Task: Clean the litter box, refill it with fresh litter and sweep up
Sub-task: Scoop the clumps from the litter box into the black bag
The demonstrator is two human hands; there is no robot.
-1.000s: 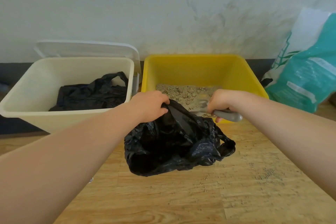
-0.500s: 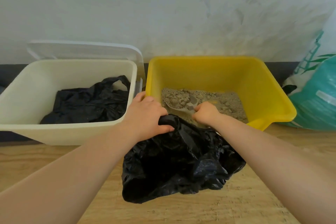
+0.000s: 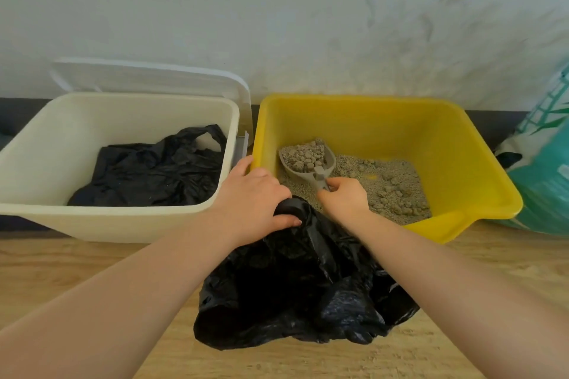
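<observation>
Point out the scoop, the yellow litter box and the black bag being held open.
scoop (image 3: pixel 308 158): head view, on its litter-filled bowl.
yellow litter box (image 3: pixel 363 120): head view, on its far inner wall.
black bag (image 3: pixel 295 295): head view, on its crumpled front.

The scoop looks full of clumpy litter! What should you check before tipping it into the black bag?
1. Grey plastic scoop loaded with clumps: ok.
2. Right hand grip on the scoop handle: ok, fingers curled round it.
3. Left hand holding the crumpled black plastic bag by its top edge: ok.
4. Bag mouth open wide enough: cannot tell, the folds hide it.
5. Bag close to the yellow plastic litter box: ok, it sits right against the near wall.
6. Scoop level so nothing spills: cannot tell.
</observation>
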